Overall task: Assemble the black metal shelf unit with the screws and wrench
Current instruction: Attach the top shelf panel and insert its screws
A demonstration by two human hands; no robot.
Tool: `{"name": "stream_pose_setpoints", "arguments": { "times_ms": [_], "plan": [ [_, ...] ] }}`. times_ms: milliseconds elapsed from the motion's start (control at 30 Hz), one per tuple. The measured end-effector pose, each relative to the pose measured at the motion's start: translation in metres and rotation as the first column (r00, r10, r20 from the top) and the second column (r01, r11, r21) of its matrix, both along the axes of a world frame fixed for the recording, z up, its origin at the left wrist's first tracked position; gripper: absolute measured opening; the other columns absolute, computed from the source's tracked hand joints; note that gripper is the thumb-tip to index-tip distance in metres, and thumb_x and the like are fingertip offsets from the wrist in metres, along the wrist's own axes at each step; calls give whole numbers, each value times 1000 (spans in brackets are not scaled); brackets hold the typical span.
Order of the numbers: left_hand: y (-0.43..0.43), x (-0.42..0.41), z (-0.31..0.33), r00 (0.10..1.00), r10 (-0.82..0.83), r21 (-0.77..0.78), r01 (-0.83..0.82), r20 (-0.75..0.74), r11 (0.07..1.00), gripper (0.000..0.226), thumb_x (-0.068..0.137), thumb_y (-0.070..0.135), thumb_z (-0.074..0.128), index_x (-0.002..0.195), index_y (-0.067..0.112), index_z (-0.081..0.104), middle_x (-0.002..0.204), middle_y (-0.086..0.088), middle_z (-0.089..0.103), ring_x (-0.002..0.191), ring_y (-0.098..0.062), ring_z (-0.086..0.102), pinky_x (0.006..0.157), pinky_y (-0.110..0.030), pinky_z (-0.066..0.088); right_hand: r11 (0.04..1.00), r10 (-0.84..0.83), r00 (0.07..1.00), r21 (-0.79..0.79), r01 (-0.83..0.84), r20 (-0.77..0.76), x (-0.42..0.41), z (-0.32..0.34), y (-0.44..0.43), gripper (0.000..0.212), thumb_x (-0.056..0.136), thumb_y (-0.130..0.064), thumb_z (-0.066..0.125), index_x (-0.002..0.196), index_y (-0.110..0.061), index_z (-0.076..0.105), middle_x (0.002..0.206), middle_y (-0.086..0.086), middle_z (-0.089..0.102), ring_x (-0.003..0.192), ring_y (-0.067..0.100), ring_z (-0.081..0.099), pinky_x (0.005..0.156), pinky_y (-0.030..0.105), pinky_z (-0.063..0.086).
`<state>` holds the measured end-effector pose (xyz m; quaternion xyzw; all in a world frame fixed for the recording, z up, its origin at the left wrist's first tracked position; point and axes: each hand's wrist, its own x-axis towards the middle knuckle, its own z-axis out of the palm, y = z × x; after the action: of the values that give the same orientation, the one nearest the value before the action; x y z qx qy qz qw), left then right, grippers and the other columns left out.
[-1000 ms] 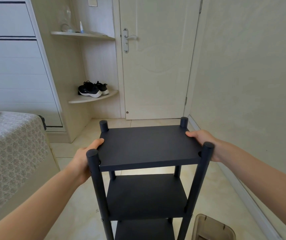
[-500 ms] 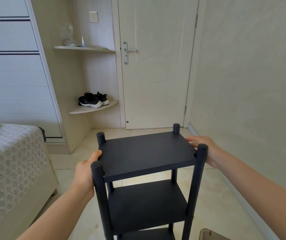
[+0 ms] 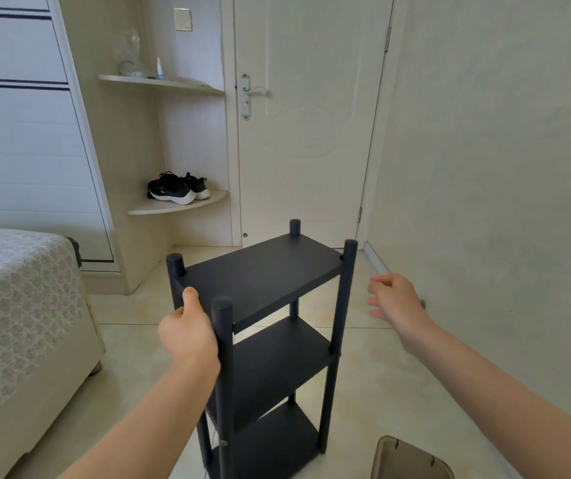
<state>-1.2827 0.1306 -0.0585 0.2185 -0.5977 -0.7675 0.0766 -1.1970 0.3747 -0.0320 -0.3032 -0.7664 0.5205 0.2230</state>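
Note:
The black metal shelf unit (image 3: 263, 274) stands upright on the tiled floor, three boards between four round posts, turned at an angle to me. My left hand (image 3: 187, 331) grips the near left edge of the top board, thumb on top, beside the nearest post (image 3: 222, 326). My right hand (image 3: 396, 300) hovers in the air to the right of the unit, fingers relaxed, touching nothing. No screws or wrench show.
A bed with a patterned cover (image 3: 18, 305) fills the left. A closed door (image 3: 308, 115) lies behind the unit, a wall (image 3: 501, 167) close on the right. Corner shelves hold black shoes (image 3: 177, 188). A brown bin (image 3: 410, 459) sits at the bottom right.
My right hand has let go of the top board and moved off to the right. The shelf unit has turned, its right side swinging away from me.

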Motion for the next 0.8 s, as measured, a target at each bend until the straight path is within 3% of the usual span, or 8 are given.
{"name": "stream_pose_setpoints", "arguments": {
  "times_ms": [133,267,367,433,533,633,700,800],
  "plan": [
    [6,13,0,1000,-8,40,8,-5,999,45,96,42,47,64,17,28,61,-4,30,60,-20,29,58,-35,24,970,211,977,-130,-206,27,13,-9,-63,16,102,-22,43,103,-14,57,104,8,64,97,21,65,77,28,57],
    [8,21,-3,997,-76,84,76,-3,994,43,97,45,49,66,17,35,61,-2,35,59,-20,35,60,-32,32,895,379,925,-262,-361,22,11,-10,-111,20,104,-37,43,110,-19,49,112,3,66,102,17,66,89,31,56],
    [4,31,-9,985,-160,131,166,-57,977,37,98,43,54,75,15,55,58,2,61,59,-21,59,59,-27,49,863,354,934,-371,-342,-36,7,-10,-122,23,103,-41,43,108,-20,48,106,2,68,101,18,68,93,35,56],
    [2,39,-10,967,-234,176,248,-98,953,25,99,40,57,87,20,63,62,7,72,61,-20,73,52,-24,54,862,325,943,-387,-328,-75,5,-13,-124,21,102,-41,45,104,-21,51,98,0,68,95,17,69,90,35,57],
    [-2,47,-10,928,-354,195,371,-119,908,19,98,38,61,98,19,63,75,-1,77,67,-22,76,52,-27,58,850,286,952,-429,-305,-111,6,-19,-128,26,101,-36,50,121,-20,46,115,7,65,100,23,68,82,36,59],
    [-9,47,-11,858,-495,197,513,-136,835,23,97,37,62,107,15,63,90,-10,78,74,-26,77,56,-29,60,848,253,960,-452,-278,-116,6,-23,-129,31,101,-32,52,128,-19,44,121,9,63,106,29,66,87,44,58],
    [-14,43,-9,819,-558,213,573,-135,791,24,95,35,64,108,14,63,90,-10,78,74,-24,77,56,-28,59,852,231,965,-452,-264,-127,6,-23,-127,27,100,-29,53,125,-17,49,118,9,65,105,30,67,90,48,56],
    [-21,31,-6,842,-523,228,540,-136,810,30,91,36,70,112,16,61,87,-7,77,73,-22,77,55,-28,58,871,241,960,-405,-278,-142,6,-24,-122,12,100,-25,54,109,-18,57,109,8,69,97,26,70,86,44,58]
  ]
}}
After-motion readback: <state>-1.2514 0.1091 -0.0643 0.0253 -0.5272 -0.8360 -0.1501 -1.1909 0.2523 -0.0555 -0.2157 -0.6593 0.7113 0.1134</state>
